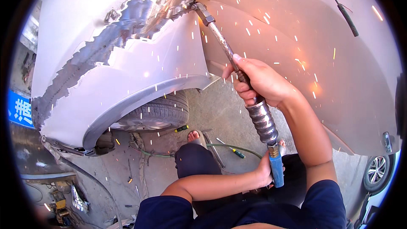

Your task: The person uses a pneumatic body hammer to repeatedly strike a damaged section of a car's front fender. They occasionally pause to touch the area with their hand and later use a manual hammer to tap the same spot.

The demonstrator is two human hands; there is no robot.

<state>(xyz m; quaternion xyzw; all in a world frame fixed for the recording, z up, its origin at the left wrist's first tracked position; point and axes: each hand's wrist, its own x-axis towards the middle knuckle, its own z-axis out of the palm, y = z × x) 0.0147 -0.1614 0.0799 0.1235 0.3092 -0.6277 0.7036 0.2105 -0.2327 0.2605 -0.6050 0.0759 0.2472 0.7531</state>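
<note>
My right hand (265,80) is wrapped around the rod of a slide-hammer dent puller (263,121), just above its ribbed metal weight, thumb laid along the shaft. At the tool's lower end my left hand (265,171) closes around the blue handle (276,170), some fingers hidden behind it. The puller slants up and left, its tip meeting the rear edge of a light-coloured car fender (140,59). A ragged strip of bare metal (110,34) crosses that fender, with dark marks near the tip. Bright sparks fly all around the tool and my hands.
An open car door (296,55) stands to the right, a black cable end (347,19) against it. Below the fender is a tyre (157,112). Screwdrivers (238,153) and a green hose (237,146) lie on the concrete by my feet. A dark cable (91,178) runs at left.
</note>
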